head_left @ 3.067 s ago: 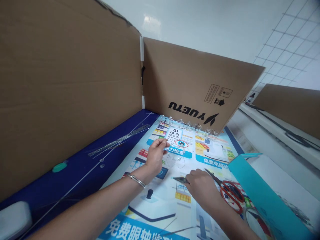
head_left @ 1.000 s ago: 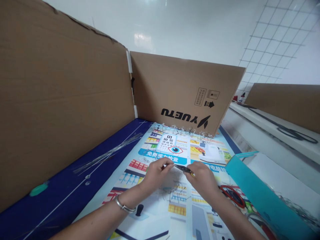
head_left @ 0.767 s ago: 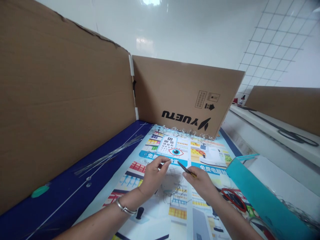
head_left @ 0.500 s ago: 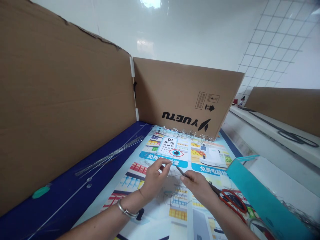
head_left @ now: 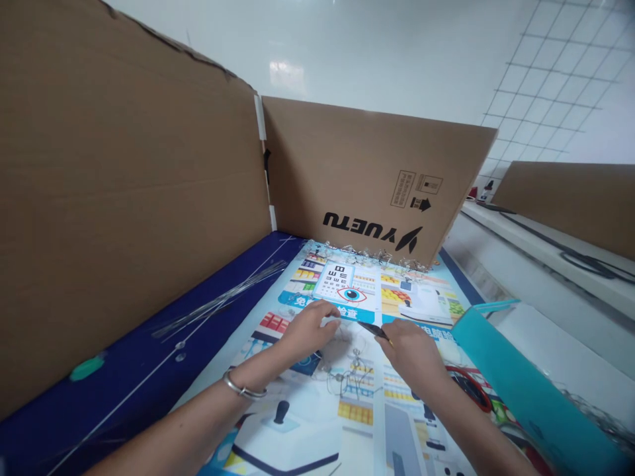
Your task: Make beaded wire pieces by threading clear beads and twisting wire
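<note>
My left hand, with a metal bangle on its wrist, is closed with thumb and index fingertips nearly together. Whatever lies between them is too fine to make out. Across a small gap, my right hand grips a slim dark tool with a pointed tip, aimed left at my left fingertips. A bit of yellow shows on the tool by my fingers; its kind cannot be made out. Beneath both hands, thin tangled wire pieces lie on the printed sheet.
Red-handled scissors lie partly behind my right forearm, beside a turquoise box holding metal bits. Cardboard panels stand at the back and left. A wire bundle and a green lump lie on the blue surface.
The view has tilted slightly down. My right hand has moved a little right and up, and the tool tip is farther from my left fingers. My left hand has shifted slightly.
</note>
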`<state>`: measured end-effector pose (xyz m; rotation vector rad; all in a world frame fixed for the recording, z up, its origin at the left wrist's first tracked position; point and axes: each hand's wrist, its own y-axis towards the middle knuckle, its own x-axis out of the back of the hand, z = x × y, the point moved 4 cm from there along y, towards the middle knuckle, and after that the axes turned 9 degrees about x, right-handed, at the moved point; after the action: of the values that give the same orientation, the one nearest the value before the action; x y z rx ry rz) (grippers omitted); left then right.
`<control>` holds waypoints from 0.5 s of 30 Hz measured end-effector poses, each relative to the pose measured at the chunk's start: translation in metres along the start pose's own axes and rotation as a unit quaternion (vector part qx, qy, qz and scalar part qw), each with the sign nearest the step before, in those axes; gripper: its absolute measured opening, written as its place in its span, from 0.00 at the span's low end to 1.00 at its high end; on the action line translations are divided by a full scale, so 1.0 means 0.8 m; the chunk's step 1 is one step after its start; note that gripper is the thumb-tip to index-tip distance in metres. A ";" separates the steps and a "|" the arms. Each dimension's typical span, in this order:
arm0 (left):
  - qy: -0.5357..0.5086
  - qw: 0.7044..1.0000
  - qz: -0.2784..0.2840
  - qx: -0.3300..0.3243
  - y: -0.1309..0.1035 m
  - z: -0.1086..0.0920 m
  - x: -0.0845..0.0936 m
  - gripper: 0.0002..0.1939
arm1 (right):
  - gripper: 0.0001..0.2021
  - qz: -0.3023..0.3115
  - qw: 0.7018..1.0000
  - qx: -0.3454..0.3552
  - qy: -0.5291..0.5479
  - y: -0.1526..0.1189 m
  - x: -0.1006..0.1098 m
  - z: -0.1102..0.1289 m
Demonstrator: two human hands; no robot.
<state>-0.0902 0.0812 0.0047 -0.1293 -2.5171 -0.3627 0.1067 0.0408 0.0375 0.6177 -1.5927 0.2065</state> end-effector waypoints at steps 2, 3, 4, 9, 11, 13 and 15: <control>0.039 0.999 0.014 0.009 0.003 0.013 -0.004 0.09 | 0.08 -0.006 0.999 0.036 -0.036 0.000 0.001 0.003; 0.053 0.998 0.021 0.015 0.004 0.019 -0.007 0.09 | 0.08 -0.010 0.997 0.056 -0.048 0.000 0.000 0.005; 0.063 0.997 0.028 0.019 0.003 0.023 -0.009 0.09 | 0.08 -0.014 0.995 0.074 -0.060 0.000 0.000 0.008; 0.072 0.997 0.038 0.004 -0.001 0.026 -0.018 0.07 | 0.05 -0.037 0.985 0.115 -0.126 0.000 0.000 0.013; 0.074 0.997 0.039 -0.001 -0.001 0.026 -0.020 0.08 | 0.06 -0.039 0.981 0.126 -0.143 0.000 0.002 0.015; 0.078 0.996 0.040 0.001 -0.001 0.026 -0.021 0.09 | 0.06 -0.039 0.978 0.141 -0.149 -0.001 0.003 0.018; 0.082 0.996 0.041 0.008 -0.001 0.027 -0.022 0.09 | 0.06 -0.040 0.975 0.155 -0.153 -0.002 0.004 0.020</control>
<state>-0.0872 0.0865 -0.0224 -0.1875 -2.3445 -0.3076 0.0938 0.0312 0.0381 0.9911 -1.8441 0.3150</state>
